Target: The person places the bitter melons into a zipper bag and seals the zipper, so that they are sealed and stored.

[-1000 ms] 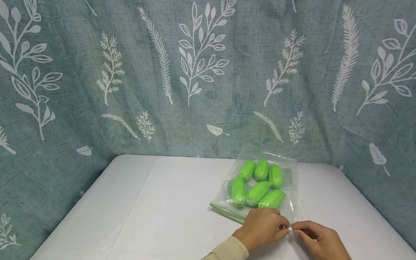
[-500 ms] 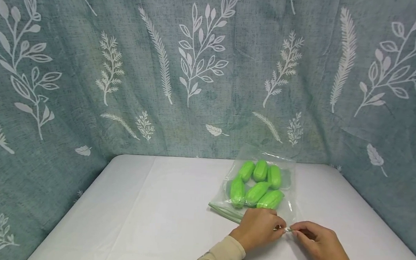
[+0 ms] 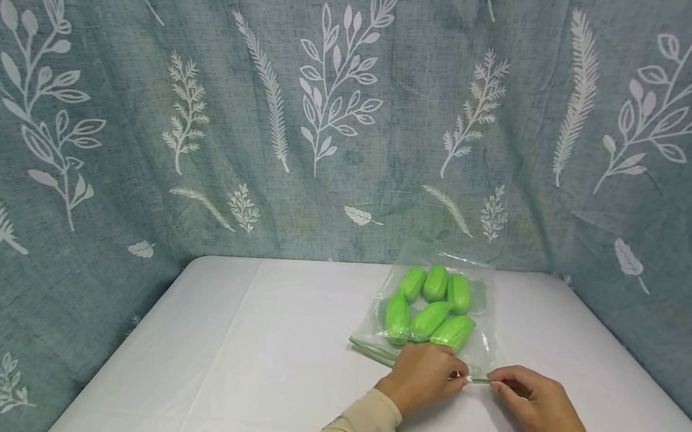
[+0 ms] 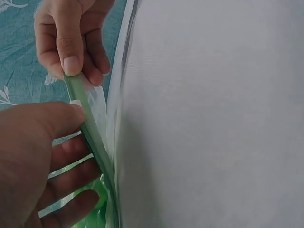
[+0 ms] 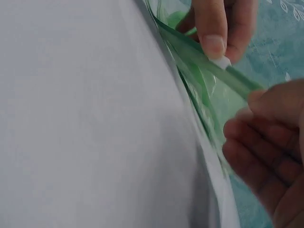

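Note:
A clear plastic slider zip bag lies on the right part of the table, with several bright green, ridged, oblong vegetable-like pieces inside. Along its near edge runs a green zip strip. My left hand pinches the white slider on that strip between thumb and index finger; its other fingers spread behind the strip in the left wrist view. At the strip's right end, my right hand pinches the corner between thumb and fingers. A short stretch of green strip shows between both hands.
A white cloth covers the table. Blue-green curtains with white leaf prints stand around its back and sides, and the bag's far edge lies close to the back curtain.
My left hand has slid left along the strip with the slider, widening the gap between the hands. My right hand stays at the corner, and the green pieces lie as before.

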A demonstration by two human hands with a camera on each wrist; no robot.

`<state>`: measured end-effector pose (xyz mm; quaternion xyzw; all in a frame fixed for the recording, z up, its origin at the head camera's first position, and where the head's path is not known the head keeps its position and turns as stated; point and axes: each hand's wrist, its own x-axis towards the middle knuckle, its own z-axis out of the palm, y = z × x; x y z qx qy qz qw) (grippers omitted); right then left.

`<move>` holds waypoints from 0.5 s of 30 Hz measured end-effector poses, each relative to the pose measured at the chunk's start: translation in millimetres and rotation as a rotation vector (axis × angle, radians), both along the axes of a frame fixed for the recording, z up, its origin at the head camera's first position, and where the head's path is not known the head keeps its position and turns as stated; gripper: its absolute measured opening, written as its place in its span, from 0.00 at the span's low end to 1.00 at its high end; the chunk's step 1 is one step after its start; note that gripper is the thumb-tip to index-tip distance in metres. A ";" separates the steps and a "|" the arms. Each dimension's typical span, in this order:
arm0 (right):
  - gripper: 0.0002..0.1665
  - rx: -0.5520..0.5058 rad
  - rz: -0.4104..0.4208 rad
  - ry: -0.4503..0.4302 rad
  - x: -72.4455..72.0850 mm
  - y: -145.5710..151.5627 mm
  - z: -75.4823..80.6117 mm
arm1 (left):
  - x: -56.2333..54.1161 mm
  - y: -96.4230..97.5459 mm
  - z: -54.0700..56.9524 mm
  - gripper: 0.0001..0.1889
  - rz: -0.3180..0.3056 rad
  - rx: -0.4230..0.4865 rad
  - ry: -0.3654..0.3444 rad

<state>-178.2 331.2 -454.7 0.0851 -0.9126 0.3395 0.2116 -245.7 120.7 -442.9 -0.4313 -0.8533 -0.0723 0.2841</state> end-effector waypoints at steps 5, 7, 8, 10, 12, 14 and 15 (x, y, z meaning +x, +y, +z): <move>0.07 -0.022 0.021 -0.074 -0.9 -6.8 -1.1 | -0.4 0.2 -2.3 0.03 -0.003 0.027 -0.029; 0.08 -0.015 0.025 -0.056 -1.7 -8.9 -2.0 | -0.4 0.6 -2.5 0.03 -0.007 0.033 -0.055; 0.09 -0.010 0.024 -0.046 -2.0 -9.4 -2.4 | -0.3 0.9 -2.4 0.04 -0.008 0.031 -0.066; 0.11 0.007 0.011 -0.022 -2.5 -9.9 -2.8 | -0.4 2.1 -2.2 0.04 -0.015 0.028 -0.085; 0.12 0.011 0.005 -0.010 -2.7 -9.6 -2.8 | -0.7 3.6 -2.4 0.05 -0.016 0.023 -0.099; 0.12 0.019 0.004 0.004 -2.8 -8.5 -2.9 | -1.3 4.9 -3.0 0.05 -0.011 0.014 -0.107; 0.12 0.024 0.006 0.013 -2.8 -7.8 -2.9 | -1.6 5.5 -3.4 0.05 -0.007 0.011 -0.112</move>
